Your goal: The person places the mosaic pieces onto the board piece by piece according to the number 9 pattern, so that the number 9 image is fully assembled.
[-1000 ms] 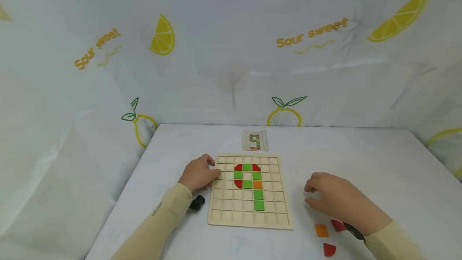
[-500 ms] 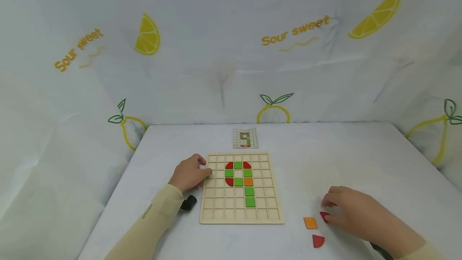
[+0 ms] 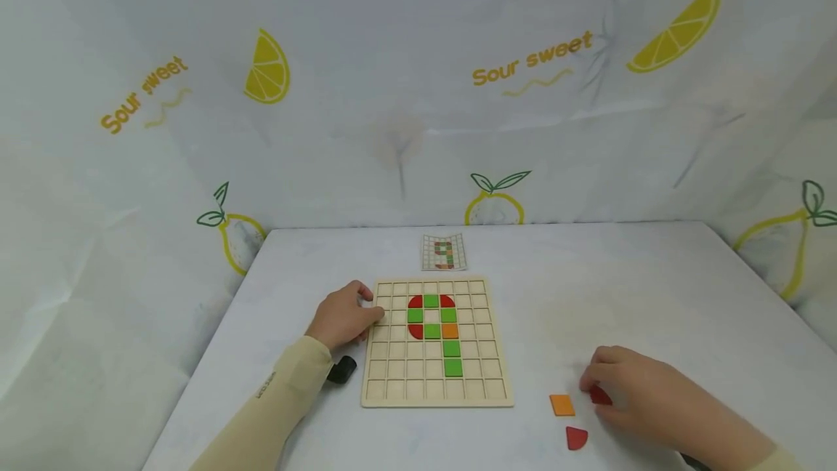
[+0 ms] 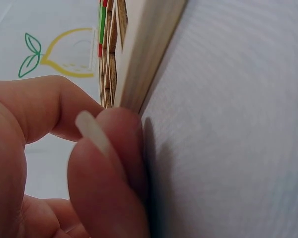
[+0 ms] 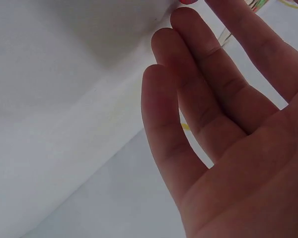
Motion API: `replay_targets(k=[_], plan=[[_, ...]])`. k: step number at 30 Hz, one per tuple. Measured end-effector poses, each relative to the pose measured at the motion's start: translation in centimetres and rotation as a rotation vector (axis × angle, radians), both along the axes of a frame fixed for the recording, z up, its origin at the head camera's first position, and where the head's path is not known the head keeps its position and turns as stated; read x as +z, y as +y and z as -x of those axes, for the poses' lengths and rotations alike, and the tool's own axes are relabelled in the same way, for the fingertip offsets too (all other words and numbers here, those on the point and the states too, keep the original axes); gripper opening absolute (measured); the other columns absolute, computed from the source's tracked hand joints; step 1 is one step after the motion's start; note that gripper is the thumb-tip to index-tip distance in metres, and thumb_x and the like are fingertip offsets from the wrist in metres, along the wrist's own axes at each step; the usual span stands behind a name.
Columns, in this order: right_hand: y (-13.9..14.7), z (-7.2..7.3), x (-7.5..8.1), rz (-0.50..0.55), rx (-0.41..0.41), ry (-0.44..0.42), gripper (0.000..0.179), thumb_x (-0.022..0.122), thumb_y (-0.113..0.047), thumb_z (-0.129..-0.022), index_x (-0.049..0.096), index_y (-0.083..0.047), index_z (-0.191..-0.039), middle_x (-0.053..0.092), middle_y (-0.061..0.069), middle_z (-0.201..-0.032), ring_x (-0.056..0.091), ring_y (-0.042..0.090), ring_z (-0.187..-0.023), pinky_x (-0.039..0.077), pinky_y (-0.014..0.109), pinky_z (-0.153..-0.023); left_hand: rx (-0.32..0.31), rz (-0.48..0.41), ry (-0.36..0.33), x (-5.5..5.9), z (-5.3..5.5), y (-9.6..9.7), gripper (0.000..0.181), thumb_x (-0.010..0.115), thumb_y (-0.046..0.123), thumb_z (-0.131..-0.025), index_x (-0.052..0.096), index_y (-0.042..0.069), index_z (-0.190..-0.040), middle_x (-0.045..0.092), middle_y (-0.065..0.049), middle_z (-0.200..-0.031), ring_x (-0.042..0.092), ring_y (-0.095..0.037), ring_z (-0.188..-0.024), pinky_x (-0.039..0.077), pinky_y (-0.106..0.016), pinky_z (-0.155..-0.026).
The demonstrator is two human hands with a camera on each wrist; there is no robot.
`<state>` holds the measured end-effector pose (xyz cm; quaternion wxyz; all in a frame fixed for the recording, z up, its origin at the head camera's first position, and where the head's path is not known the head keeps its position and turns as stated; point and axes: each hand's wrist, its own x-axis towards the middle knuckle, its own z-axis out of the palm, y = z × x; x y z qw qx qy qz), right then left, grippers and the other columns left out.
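A pale wooden grid board (image 3: 477,365) lies on the table, with red, green and orange tiles forming a 9-like figure. My left hand (image 3: 343,316) holds the board's left edge; in the left wrist view its fingertips (image 4: 126,126) touch the board's side (image 4: 146,54). Right of the board, my right hand (image 3: 644,391) pinches a rounded red tile (image 3: 600,395) between thumb and finger, low over the table. Only a sliver of red shows past the fingers in the right wrist view. An orange square tile (image 3: 562,405) and another red rounded tile (image 3: 576,438) lie beside that hand.
Behind the board lies a small picture card (image 3: 445,251) with a similar coloured figure on a grid. A black object (image 3: 342,369) sits by the left wrist. A white lemon-printed sheet (image 3: 366,137) rises behind the table (image 3: 314,253).
My right hand has moved away from the board's right side, down and back to the red tile, and its fingers have closed round it. The left hand stays at the board.
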<state>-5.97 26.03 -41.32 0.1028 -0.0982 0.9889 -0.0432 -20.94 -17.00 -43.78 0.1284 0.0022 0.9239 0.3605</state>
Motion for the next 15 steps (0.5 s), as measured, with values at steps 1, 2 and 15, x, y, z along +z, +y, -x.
replay_targets(k=[1, 2, 15], plan=[[0.4, -0.1, -0.1, -0.003, 0.002, 0.005, 0.031, 0.095, -0.03, -0.079, 0.071, -0.045, -0.091, 0.055, -0.024, -0.093, 0.051, -0.002, -0.085, 0.057, 0.025, -0.077, 0.002, -0.002, -0.001, 0.0, 0.0, 0.1, 0.036, 0.074, 0.031, -0.095, 0.063, 0.012, -0.123, 0.064, -0.003, -0.066, 0.058, -0.016, -0.055, 0.047, -0.029, -0.059], [0.8, -0.2, -0.1, -0.005, -0.001, 0.005, 0.03, 0.095, -0.031, -0.079, 0.072, -0.044, -0.092, 0.056, -0.024, -0.095, 0.052, -0.001, -0.087, 0.058, 0.027, -0.079, 0.002, -0.003, -0.002, 0.0, 0.0, 0.1, 0.036, 0.074, 0.031, -0.095, 0.063, 0.012, -0.123, 0.064, -0.003, -0.066, 0.058, -0.016, -0.055, 0.047, -0.029, -0.059], [2.8, -0.4, -0.3, 0.043, -0.083, -0.091, 0.028, 0.096, -0.036, -0.079, 0.076, -0.035, -0.099, 0.063, -0.015, -0.1, 0.057, 0.008, -0.09, 0.063, 0.032, -0.082, -0.005, 0.004, 0.006, 0.0, 0.0, 0.0, 0.036, 0.074, 0.03, -0.095, 0.063, 0.011, -0.123, 0.065, -0.004, -0.066, 0.058, -0.016, -0.055, 0.047, -0.029, -0.059]])
